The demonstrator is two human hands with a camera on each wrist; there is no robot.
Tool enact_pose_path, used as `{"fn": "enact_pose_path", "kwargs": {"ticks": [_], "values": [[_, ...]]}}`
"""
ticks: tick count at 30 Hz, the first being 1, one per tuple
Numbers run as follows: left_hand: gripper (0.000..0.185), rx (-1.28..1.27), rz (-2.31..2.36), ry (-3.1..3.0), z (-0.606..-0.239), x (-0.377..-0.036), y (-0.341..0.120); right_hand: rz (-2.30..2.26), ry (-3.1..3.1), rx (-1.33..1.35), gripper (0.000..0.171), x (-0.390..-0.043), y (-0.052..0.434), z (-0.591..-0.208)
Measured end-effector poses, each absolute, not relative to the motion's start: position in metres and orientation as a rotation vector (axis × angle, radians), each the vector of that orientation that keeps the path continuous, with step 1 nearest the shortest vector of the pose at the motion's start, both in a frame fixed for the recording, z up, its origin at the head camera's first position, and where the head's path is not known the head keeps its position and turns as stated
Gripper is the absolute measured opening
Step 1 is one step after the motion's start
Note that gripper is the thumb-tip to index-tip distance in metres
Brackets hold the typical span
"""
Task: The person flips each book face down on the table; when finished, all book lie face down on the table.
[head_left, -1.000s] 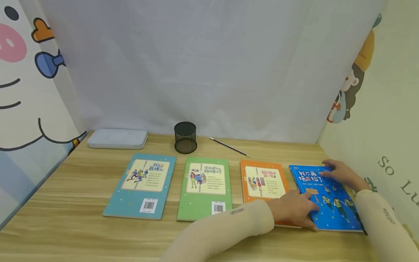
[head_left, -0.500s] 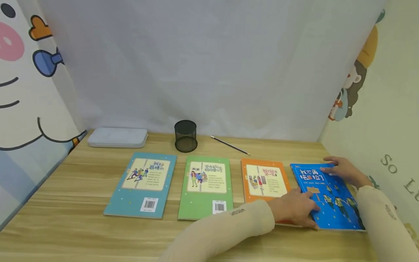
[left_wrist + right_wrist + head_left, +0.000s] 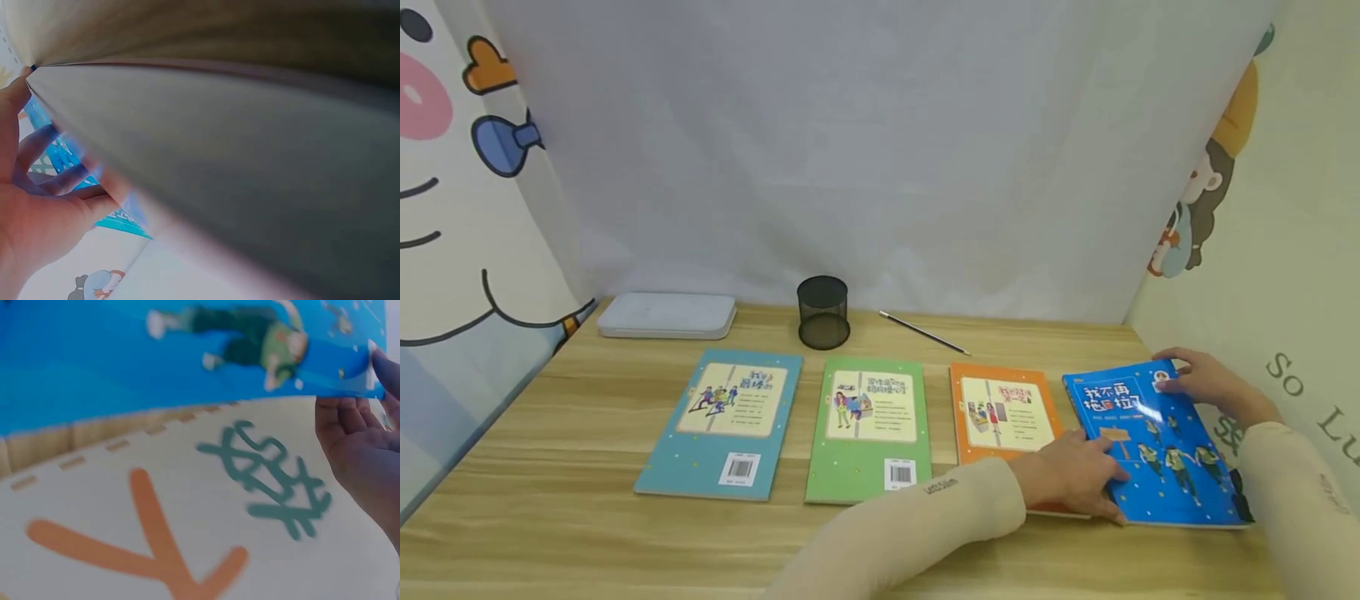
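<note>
A blue paperback book [image 3: 1157,450] lies face up at the right end of the row, its upper right part raised off the table. My right hand [image 3: 1213,387] pinches its upper right edge; in the right wrist view the thumb [image 3: 384,372] is on the cover and the fingers curl underneath. Whether the whole book or only some leaves are raised, I cannot tell. My left hand [image 3: 1075,475] has its fingers spread, touching the blue book's left edge, and covers part of the orange book [image 3: 1003,417]. A blurred grey surface [image 3: 219,156] fills much of the left wrist view.
A green book [image 3: 868,433] and a teal book [image 3: 722,425] lie further left. Behind them are a pale pencil case [image 3: 667,317], a black mesh pen holder [image 3: 823,312] and a pencil [image 3: 925,332]. A printed wall [image 3: 1292,317] stands close on the right.
My right hand has moved up and to the right, raising the upper right part of the blue book. The left hand has stayed nearly in place.
</note>
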State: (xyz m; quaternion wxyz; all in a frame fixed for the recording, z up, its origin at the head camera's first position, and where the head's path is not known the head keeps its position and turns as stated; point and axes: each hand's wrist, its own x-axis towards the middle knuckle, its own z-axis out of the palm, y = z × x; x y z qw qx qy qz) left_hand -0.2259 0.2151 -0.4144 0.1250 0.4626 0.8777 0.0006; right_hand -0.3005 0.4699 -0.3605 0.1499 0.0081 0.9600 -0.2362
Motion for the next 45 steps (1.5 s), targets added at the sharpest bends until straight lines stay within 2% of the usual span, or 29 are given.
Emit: {"fn": "enact_pose_path", "kwargs": {"ticks": [10,21,36,45], "values": [[0.06,1.343,-0.013,2.57,-0.414,-0.227,0.216,-0.749,2.511,0.004,0.065,-0.298,0.461,-0.328],[0.061,1.34,-0.04,2.578,-0.413,-0.226,0.216,-0.714,2.539,-0.026,0.054,-0.3,0.442,-0.306],[0.062,1.358,0.038,2.579,-0.413,-0.227,0.213,-0.65,2.626,-0.054,0.061,-0.299,0.427,-0.289],[0.074,1.351,0.017,2.613,-0.409,-0.226,0.209,-0.661,2.722,-0.092,0.064,-0.29,0.433,-0.274]]}}
